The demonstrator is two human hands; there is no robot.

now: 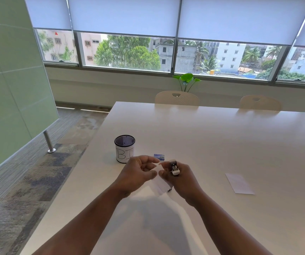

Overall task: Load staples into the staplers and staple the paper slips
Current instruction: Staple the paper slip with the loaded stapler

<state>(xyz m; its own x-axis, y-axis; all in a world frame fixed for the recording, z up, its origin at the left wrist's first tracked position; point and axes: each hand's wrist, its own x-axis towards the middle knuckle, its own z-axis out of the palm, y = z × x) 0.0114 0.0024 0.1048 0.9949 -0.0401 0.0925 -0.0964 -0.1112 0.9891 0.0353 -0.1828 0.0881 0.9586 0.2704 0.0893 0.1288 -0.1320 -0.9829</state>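
Observation:
My right hand (182, 176) grips a small black and white stapler (173, 168) above the white table (221, 144). My left hand (138, 172) is just left of it, thumb and fingers pinching the top edge of a white paper slip (160, 183) that hangs between both hands. The slip's upper corner reaches toward the stapler. A small blue staple box (159, 157) lies on the table just behind my hands. A few tiny dark specks (169, 190), perhaps staples, lie by the slip's lower edge.
A black mesh cup (124, 151) with a white label stands at the left, behind my left hand. Another white paper slip (239, 183) lies flat to the right. Two chairs (176, 98) stand at the table's far side. The table's left edge drops to carpet.

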